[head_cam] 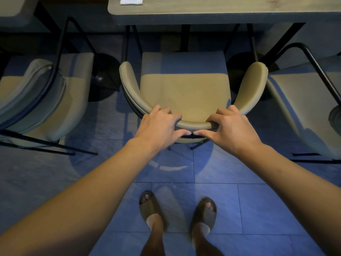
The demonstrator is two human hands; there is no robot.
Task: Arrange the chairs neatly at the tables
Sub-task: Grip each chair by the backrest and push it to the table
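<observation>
- Beige padded chair (184,89) is facing the table (221,8), seat front just under its edge.
- Left hand (158,124) and right hand (230,126) are clasping the curved backrest (thumbs nearly touching).
- Pushing evenly is likely keeping it square.

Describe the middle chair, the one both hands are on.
The middle chair has a beige padded seat, a curved wraparound backrest of the same upholstery and thin black metal legs. It stands upright on the tiled floor, facing the table. The left hand and right hand grip the backrest's rear.
</observation>
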